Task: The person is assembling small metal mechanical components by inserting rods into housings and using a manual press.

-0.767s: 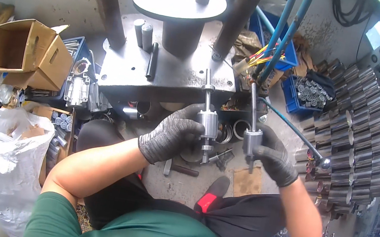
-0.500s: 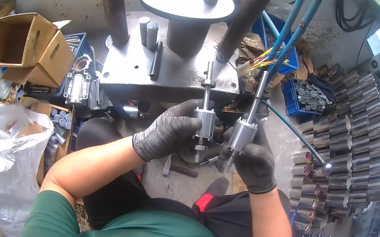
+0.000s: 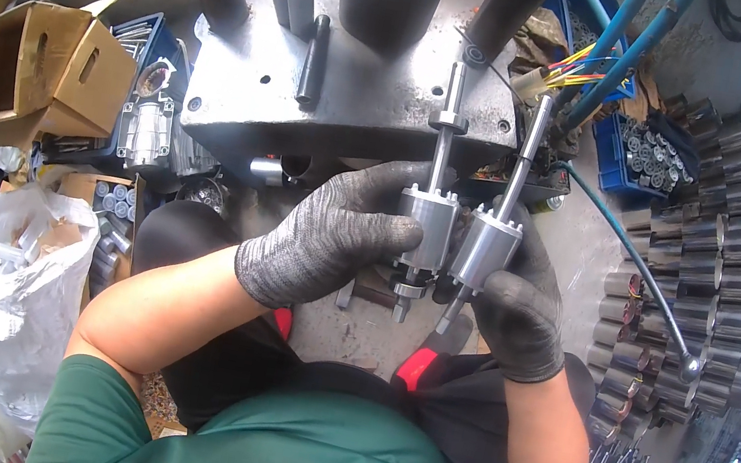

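In a grey work glove, my left hand (image 3: 328, 236) is closed round a silver motor rotor (image 3: 427, 228). Its shaft stands nearly upright, with a ring-shaped bearing (image 3: 448, 121) above the body and another below. My right hand (image 3: 521, 320), also gloved, grips a second rotor (image 3: 487, 250), whose shaft leans up to the right. No ring shows on that shaft. The two rotor bodies are side by side, with a narrow gap between them. Some fingers of both hands are hidden behind the rotors.
Ahead stands a steel press bed (image 3: 229, 78) bearing two grey cylinders and a black rod (image 3: 313, 63). To the left are a cardboard box (image 3: 94, 84) and a white sack (image 3: 1, 305). Stacked metal cylinders (image 3: 710, 272), a blue parts bin (image 3: 625, 162) and a ball-ended lever (image 3: 647, 265) are at right.
The view has tilted down and closer, so the press's round plate has mostly left the top. Both hands still hold the rotors, which now sit nearer each other.
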`<action>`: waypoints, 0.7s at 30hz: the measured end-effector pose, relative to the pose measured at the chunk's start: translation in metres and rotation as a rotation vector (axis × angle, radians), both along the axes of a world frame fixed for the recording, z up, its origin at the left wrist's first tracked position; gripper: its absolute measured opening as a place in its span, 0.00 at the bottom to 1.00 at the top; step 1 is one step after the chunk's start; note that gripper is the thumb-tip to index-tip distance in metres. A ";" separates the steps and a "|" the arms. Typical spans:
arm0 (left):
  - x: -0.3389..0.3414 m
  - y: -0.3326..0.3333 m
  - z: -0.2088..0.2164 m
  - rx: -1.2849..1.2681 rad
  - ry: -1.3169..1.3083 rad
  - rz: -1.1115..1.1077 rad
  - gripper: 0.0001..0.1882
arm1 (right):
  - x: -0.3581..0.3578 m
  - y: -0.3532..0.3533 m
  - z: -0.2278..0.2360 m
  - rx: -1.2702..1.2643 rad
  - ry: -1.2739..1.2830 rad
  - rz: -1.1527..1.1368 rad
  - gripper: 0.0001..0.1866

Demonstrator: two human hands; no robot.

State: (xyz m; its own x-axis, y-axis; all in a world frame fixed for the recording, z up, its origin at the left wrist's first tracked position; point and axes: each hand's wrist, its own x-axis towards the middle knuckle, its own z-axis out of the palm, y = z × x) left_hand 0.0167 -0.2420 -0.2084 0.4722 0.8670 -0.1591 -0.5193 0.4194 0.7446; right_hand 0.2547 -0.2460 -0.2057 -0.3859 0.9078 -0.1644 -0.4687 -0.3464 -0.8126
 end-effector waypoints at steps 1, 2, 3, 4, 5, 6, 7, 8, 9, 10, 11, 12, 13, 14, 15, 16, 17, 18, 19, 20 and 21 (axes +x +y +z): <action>-0.001 0.001 -0.001 -0.016 0.020 0.003 0.41 | 0.000 0.001 0.002 -0.007 -0.046 0.008 0.50; -0.001 0.002 -0.002 -0.025 0.022 0.000 0.41 | 0.000 0.002 0.003 -0.014 -0.092 0.017 0.53; -0.001 0.002 -0.003 -0.011 0.042 0.006 0.42 | -0.001 0.001 0.003 -0.025 -0.085 0.004 0.52; 0.000 0.003 -0.002 0.004 0.062 0.012 0.42 | -0.001 0.002 0.003 -0.031 -0.084 0.001 0.52; 0.000 0.003 0.001 -0.001 0.070 0.007 0.43 | -0.001 0.002 0.003 -0.013 -0.089 0.004 0.52; 0.001 0.003 0.000 -0.006 0.071 0.004 0.43 | -0.001 0.003 0.002 0.005 -0.095 0.007 0.52; 0.001 0.004 0.000 0.008 0.086 0.004 0.43 | -0.002 0.003 0.002 0.001 -0.092 0.008 0.52; 0.001 0.004 -0.001 0.022 0.102 0.003 0.43 | -0.002 0.003 0.002 0.004 -0.099 0.004 0.52; 0.000 0.004 -0.001 0.019 0.105 0.005 0.43 | -0.002 0.003 0.001 0.008 -0.107 -0.001 0.52; 0.001 0.004 -0.001 0.023 0.126 0.002 0.43 | -0.001 0.002 0.002 0.005 -0.106 0.000 0.52; 0.001 0.004 -0.001 0.026 0.146 -0.002 0.43 | 0.000 0.001 0.002 -0.004 -0.118 0.000 0.52; 0.001 0.003 -0.001 0.024 0.147 -0.001 0.43 | 0.001 0.000 0.002 -0.012 -0.131 -0.001 0.53; 0.001 0.004 0.000 0.022 0.142 -0.008 0.43 | 0.000 0.000 0.001 -0.013 -0.130 0.000 0.53; 0.002 0.004 0.000 0.019 0.137 -0.016 0.43 | 0.000 -0.001 -0.001 -0.008 -0.128 -0.015 0.53; 0.002 0.003 -0.001 0.019 0.138 -0.015 0.43 | 0.000 -0.001 -0.002 -0.002 -0.126 -0.030 0.53; 0.002 0.003 -0.002 0.026 0.136 -0.019 0.43 | 0.000 -0.001 -0.002 -0.002 -0.126 -0.030 0.53; 0.002 0.003 -0.003 0.035 0.133 -0.024 0.43 | 0.001 -0.001 -0.002 0.008 -0.125 -0.021 0.52; 0.002 0.003 -0.002 0.034 0.133 -0.024 0.43 | 0.001 -0.001 -0.002 0.018 -0.124 -0.011 0.52; 0.002 0.004 -0.001 0.055 0.146 -0.027 0.44 | 0.001 -0.001 -0.003 0.018 -0.124 -0.012 0.52; 0.002 0.004 -0.001 0.075 0.159 -0.030 0.44 | 0.002 -0.001 -0.003 0.018 -0.121 -0.012 0.53; 0.003 0.004 -0.001 0.075 0.159 -0.032 0.44 | 0.002 -0.001 -0.003 0.019 -0.119 -0.011 0.53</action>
